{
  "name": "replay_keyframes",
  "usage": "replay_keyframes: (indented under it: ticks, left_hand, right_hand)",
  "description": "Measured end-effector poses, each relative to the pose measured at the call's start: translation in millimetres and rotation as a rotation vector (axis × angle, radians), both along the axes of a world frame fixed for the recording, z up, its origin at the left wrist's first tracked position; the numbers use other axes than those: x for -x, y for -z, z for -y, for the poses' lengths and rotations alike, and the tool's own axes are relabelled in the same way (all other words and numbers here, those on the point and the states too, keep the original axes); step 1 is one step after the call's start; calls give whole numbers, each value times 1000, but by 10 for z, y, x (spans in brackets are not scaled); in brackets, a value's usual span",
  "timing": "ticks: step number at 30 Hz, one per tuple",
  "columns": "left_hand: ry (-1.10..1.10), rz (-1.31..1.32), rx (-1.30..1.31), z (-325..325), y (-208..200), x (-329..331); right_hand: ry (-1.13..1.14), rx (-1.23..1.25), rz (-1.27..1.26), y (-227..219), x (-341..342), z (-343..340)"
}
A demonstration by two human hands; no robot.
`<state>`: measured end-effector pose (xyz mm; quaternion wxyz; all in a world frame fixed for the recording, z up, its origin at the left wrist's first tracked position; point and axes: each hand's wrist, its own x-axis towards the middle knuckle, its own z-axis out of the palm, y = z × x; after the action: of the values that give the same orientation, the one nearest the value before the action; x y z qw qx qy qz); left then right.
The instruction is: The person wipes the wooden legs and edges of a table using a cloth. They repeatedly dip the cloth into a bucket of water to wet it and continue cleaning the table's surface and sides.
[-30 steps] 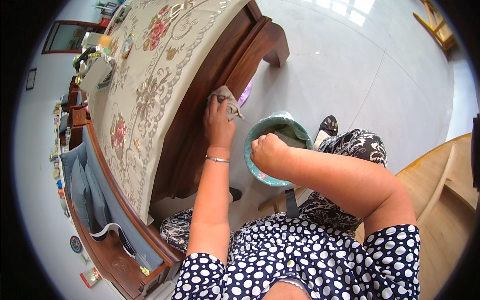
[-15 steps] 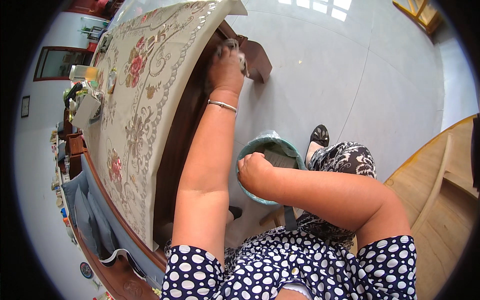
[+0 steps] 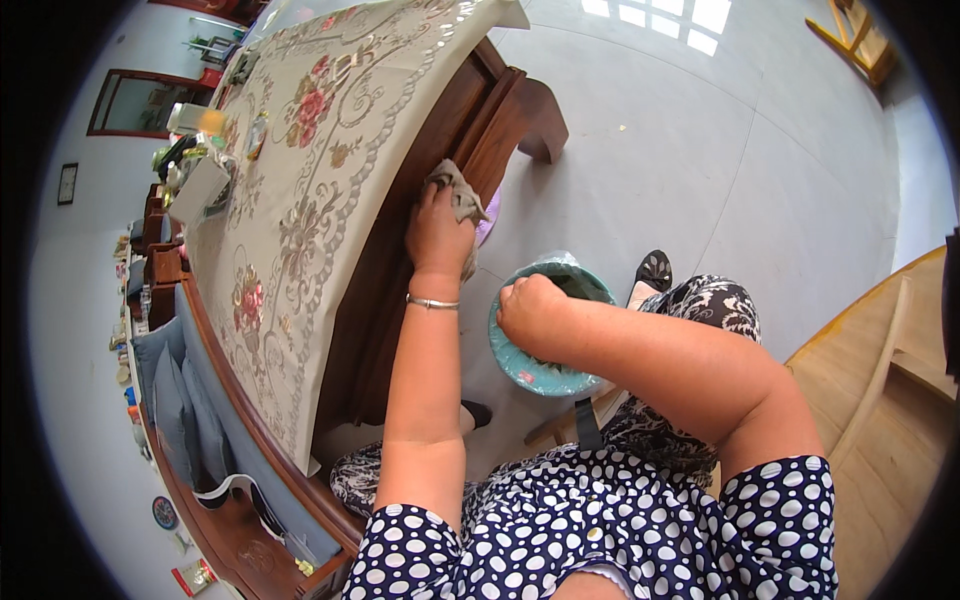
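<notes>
My left hand (image 3: 440, 235) presses a crumpled grey-brown cloth (image 3: 457, 190) against the dark wooden side of the table (image 3: 400, 215), below the tablecloth's edge. Its fingers are bent over the cloth. My right hand (image 3: 532, 312) is closed on the rim of a teal bin (image 3: 545, 378) with a clear plastic liner. The bin is above the floor in front of me, tilted so that its mouth shows. What lies inside is dark and partly covered by my hand.
A flowered beige tablecloth (image 3: 290, 230) covers the table, with jars and a white box (image 3: 200, 190) at its far left. A cushioned wooden bench (image 3: 240, 380) stands left. Wooden furniture (image 3: 880, 400) is at right. Something purple (image 3: 489, 218) shows behind the cloth.
My left hand has drawn the cloth back toward me along the table side, away from the curved leg. The bin and my right hand have shifted slightly right in view.
</notes>
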<state>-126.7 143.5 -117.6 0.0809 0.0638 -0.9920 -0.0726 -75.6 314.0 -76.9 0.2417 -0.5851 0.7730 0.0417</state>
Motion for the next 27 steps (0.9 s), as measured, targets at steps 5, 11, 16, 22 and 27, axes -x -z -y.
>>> replay_keyframes:
  ticks: [5, 11, 16, 22, 27]
  left_hand:
    - [-117, 25, -23, 361, -24, -685]
    - [-254, 24, -15, 711, -70, -1586]
    - [-419, 15, -14, 1030, 24, -2339]
    - [-606, 92, 68, 1448, -72, -3181]
    - [-685, 108, 76, 1606, -35, -3340]
  right_hand:
    - [13, 7, -12, 107, -5, 39]
    - [80, 78, -47, 112, 10, 4]
    - [43, 27, -24, 121, 18, 7]
    - [17, 41, -28, -1, -56, 87]
    - [27, 29, -33, 42, -41, 28]
